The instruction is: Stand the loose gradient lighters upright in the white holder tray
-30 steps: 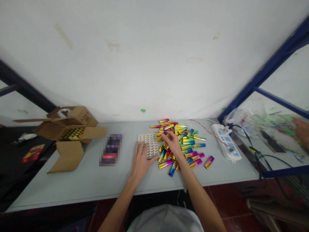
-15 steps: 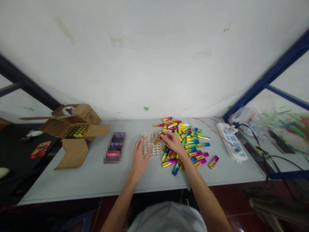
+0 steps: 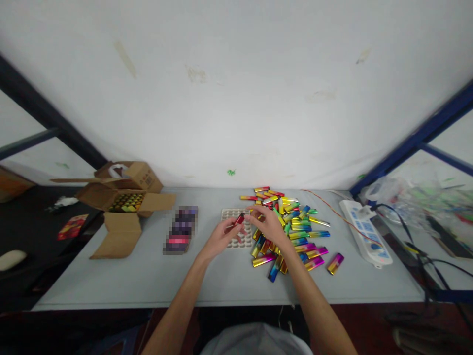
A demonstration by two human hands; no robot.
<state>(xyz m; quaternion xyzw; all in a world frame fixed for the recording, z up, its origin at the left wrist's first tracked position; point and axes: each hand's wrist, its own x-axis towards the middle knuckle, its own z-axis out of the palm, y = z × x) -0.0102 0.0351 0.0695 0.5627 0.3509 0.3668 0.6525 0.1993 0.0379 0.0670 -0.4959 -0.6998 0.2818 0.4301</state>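
Observation:
My left hand (image 3: 221,236) is closed on a shiny red lighter (image 3: 239,220), holding it tilted above a pale tray (image 3: 236,244) with rows of holes. At the lighter's upper right end, the fingers of my right hand (image 3: 266,224) are bent in a pinch on its dark tip. Both hands hide parts of the tray. To the right, and partly under my right forearm, lies a loose pile of metallic lighters (image 3: 301,228) in red, yellow, green, blue and purple shades. One purple and gold lighter (image 3: 335,264) lies apart from the pile.
An open cardboard box (image 3: 148,201) at the left holds rows of dark and yellow pieces (image 3: 127,202). A blurred-out dark item (image 3: 181,230) lies between box and tray. A white power strip (image 3: 364,231) with cables stands at the right, beside plastic bags (image 3: 399,190).
My left hand has moved in from the tray's left side and closed on the lighter that my right hand held. The whole view has shifted slightly.

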